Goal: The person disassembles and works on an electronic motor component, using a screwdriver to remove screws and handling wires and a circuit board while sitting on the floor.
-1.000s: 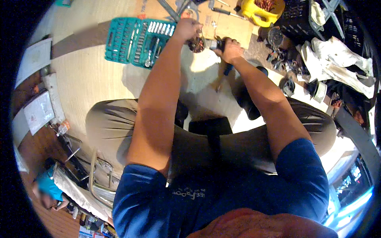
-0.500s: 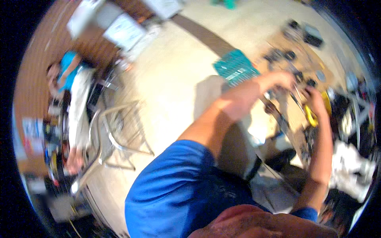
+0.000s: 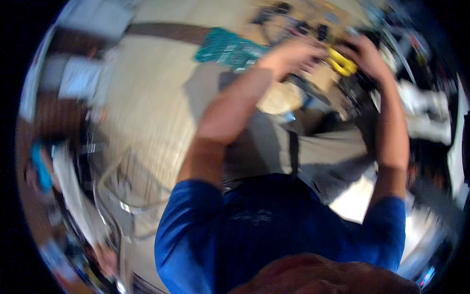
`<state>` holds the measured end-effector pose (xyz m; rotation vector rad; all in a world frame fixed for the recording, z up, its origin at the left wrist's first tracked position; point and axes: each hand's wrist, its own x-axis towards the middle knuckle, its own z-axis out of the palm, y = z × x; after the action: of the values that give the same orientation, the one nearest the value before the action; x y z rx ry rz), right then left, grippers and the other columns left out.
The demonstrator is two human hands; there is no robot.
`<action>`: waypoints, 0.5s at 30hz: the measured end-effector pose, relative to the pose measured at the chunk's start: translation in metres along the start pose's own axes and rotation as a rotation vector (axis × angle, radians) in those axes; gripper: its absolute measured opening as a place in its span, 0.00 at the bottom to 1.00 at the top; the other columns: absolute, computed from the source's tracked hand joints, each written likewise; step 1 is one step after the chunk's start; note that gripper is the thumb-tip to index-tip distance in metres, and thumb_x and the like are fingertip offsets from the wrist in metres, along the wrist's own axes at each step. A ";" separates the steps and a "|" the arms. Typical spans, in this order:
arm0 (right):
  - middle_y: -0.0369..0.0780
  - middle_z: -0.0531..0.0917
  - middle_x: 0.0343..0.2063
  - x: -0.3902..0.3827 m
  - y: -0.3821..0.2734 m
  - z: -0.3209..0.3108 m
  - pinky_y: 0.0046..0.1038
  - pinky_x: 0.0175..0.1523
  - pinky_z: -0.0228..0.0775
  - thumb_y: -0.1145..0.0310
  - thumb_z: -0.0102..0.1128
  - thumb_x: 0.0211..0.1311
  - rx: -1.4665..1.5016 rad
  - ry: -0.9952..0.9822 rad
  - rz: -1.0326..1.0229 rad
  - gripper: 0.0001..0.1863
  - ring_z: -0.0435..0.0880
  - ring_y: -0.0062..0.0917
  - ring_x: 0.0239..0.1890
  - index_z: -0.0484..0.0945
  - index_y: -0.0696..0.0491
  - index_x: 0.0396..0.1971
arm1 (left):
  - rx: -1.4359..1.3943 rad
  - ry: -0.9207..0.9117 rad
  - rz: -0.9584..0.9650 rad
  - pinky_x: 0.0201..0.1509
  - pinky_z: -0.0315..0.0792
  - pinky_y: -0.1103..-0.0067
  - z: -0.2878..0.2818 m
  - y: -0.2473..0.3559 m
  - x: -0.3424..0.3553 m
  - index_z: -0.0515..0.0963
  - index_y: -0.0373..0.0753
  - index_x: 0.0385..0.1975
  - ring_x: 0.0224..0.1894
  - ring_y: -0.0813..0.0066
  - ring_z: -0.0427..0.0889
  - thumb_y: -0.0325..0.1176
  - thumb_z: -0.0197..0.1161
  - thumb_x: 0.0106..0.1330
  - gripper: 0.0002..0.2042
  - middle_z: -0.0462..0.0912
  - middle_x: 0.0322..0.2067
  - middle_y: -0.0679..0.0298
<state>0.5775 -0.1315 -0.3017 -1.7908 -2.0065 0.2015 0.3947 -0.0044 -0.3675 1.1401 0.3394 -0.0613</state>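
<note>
Left hand [image 3: 302,55], right hand [image 3: 361,50] near yellow looped plastic container [image 3: 336,57].
Likely stiff, light; best held by its loop. Blurred: cannot tell finger opening or hold.

Of hands, two: one left hand [image 3: 299,55] and one right hand [image 3: 362,53]. Of yellow containers [image 3: 341,62], one. Of teal tool cases [image 3: 227,50], one. Of metal chairs [image 3: 131,208], one. Of white cloth heaps [image 3: 427,113], one. Of other persons [image 3: 42,166], one. Of small dark parts [image 3: 322,32], several; because of blur, not possible to count exactly.
</note>
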 end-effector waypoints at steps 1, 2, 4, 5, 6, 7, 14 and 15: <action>0.47 0.82 0.33 0.007 0.003 -0.003 0.34 0.41 0.71 0.63 0.58 0.60 0.067 -0.057 0.083 0.15 0.80 0.39 0.35 0.78 0.59 0.39 | -0.214 -0.176 -0.001 0.17 0.57 0.84 -0.012 -0.001 0.009 0.72 0.39 0.30 0.16 0.83 0.63 0.35 0.56 0.65 0.07 0.65 0.17 0.71; 0.46 0.80 0.24 0.016 -0.014 -0.017 0.34 0.33 0.69 0.67 0.61 0.56 0.100 -0.097 0.057 0.11 0.78 0.37 0.26 0.79 0.60 0.33 | -0.343 -0.244 0.001 0.18 0.57 0.83 -0.022 -0.010 0.012 0.73 0.36 0.34 0.18 0.81 0.64 0.34 0.54 0.67 0.07 0.68 0.19 0.69; 0.49 0.79 0.27 -0.001 -0.011 -0.029 0.36 0.37 0.69 0.70 0.60 0.55 0.108 -0.033 0.118 0.08 0.78 0.42 0.30 0.79 0.58 0.32 | -0.236 -0.063 -0.076 0.25 0.62 0.82 0.012 0.013 0.011 0.73 0.32 0.39 0.24 0.78 0.68 0.33 0.53 0.68 0.10 0.73 0.25 0.64; 0.49 0.79 0.27 -0.007 -0.005 -0.032 0.36 0.38 0.70 0.69 0.60 0.55 0.078 -0.007 0.102 0.08 0.78 0.42 0.31 0.79 0.58 0.32 | -0.239 -0.086 -0.071 0.25 0.63 0.82 0.019 0.017 0.012 0.74 0.33 0.39 0.24 0.77 0.68 0.33 0.52 0.68 0.09 0.74 0.25 0.64; 0.50 0.79 0.27 -0.011 -0.003 -0.031 0.36 0.38 0.70 0.69 0.60 0.54 0.046 0.013 0.075 0.09 0.79 0.43 0.31 0.79 0.59 0.31 | -0.246 -0.102 -0.057 0.26 0.63 0.82 0.022 0.019 0.012 0.74 0.33 0.39 0.23 0.77 0.68 0.32 0.52 0.68 0.09 0.74 0.25 0.64; 0.50 0.79 0.28 -0.016 -0.010 -0.032 0.37 0.39 0.70 0.69 0.60 0.54 0.070 0.004 0.150 0.09 0.79 0.44 0.33 0.79 0.59 0.31 | -0.239 -0.120 -0.065 0.26 0.63 0.82 0.024 0.017 0.013 0.74 0.33 0.39 0.23 0.77 0.68 0.32 0.52 0.68 0.09 0.74 0.25 0.64; 0.47 0.82 0.32 -0.019 -0.006 0.025 0.30 0.40 0.73 0.63 0.58 0.61 0.231 0.086 0.317 0.13 0.81 0.36 0.31 0.79 0.52 0.42 | -0.621 -0.312 0.279 0.27 0.65 0.79 0.015 0.006 0.020 0.74 0.38 0.45 0.24 0.74 0.71 0.35 0.51 0.69 0.11 0.80 0.30 0.61; 0.48 0.81 0.31 -0.022 -0.007 0.035 0.32 0.40 0.73 0.63 0.58 0.60 0.256 0.119 0.310 0.12 0.81 0.38 0.31 0.79 0.52 0.41 | -0.613 -0.142 0.373 0.33 0.70 0.75 0.020 0.007 0.024 0.74 0.38 0.44 0.30 0.70 0.75 0.35 0.50 0.69 0.11 0.80 0.34 0.60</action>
<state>0.5582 -0.1475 -0.3352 -1.8873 -1.5380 0.4167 0.4235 -0.0166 -0.3610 0.5704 0.0051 0.2737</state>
